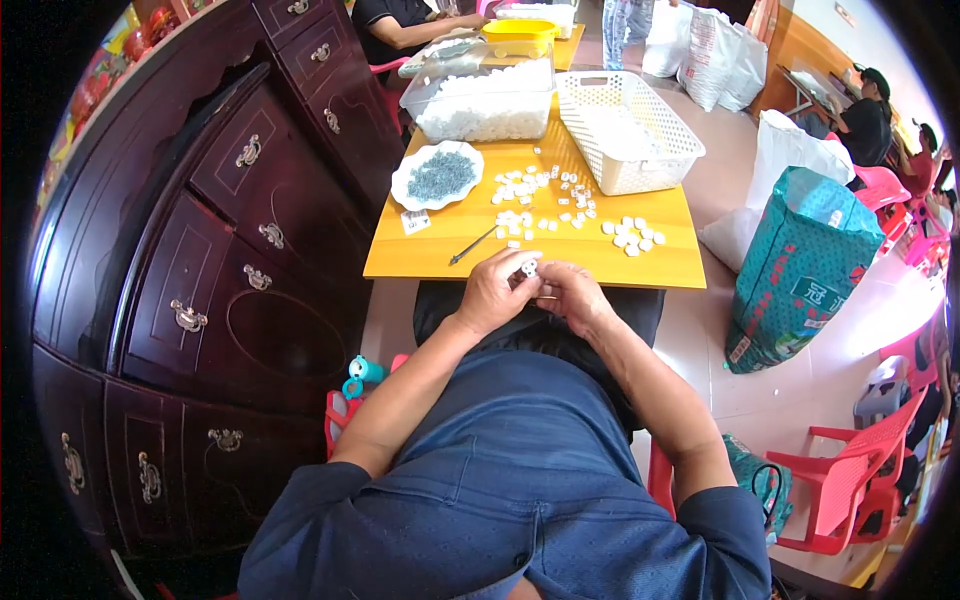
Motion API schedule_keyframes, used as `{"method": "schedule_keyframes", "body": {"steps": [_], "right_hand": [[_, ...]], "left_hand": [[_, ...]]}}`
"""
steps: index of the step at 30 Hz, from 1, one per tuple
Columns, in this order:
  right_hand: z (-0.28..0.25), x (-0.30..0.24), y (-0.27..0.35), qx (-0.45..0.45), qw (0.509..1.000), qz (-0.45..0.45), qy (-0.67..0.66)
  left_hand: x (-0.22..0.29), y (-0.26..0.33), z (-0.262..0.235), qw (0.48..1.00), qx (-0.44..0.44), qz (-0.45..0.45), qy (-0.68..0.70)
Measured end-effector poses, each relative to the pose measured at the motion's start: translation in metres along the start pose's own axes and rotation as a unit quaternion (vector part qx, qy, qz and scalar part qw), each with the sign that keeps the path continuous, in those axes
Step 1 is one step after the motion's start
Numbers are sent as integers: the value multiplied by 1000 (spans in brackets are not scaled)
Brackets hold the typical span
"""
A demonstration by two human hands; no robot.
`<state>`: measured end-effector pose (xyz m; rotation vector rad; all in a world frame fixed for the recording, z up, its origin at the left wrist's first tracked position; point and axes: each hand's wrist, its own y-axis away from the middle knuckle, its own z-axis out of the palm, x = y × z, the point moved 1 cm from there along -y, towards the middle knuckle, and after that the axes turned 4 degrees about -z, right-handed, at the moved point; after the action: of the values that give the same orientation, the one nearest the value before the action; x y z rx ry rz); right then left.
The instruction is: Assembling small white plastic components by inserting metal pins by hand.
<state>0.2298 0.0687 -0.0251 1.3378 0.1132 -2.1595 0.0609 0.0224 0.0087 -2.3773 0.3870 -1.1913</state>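
A small white plastic piece (530,268) sits just below the middle of the frame, held at the fingertips in front of the near edge of the yellow wooden bench (420,262). Its visible face is pale and compact, with rounded-looking edges and several dark spots that look like holes or recesses; finer detail is too small to make out, and fingers cover its lower part. The left hand (492,292) pinches it between thumb and fingers. The right hand (572,298) has its fingers curled in close beside it, but I cannot tell whether they grip it too.

Above it in the frame, loose white pieces (515,187) lie scattered, some showing similar dark spots, while a cluster of plain white pieces (632,237) lies to the right. A slim dark rod-like tool (473,246) rests at an angle, left of centre, below a white scalloped dish (402,190) of blue-grey bits (441,175).
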Motion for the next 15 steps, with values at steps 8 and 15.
{"method": "schedule_keyframes", "body": {"steps": [8, 15], "right_hand": [[0, -5, 1, -13, 999, -20, 27], [9, -12, 8, 1, 988, -73, 135]], "left_hand": [[0, -2, -4, 999, -25, 26, -9], [-2, -7, -13, 996, -83, -18, 17]]}}
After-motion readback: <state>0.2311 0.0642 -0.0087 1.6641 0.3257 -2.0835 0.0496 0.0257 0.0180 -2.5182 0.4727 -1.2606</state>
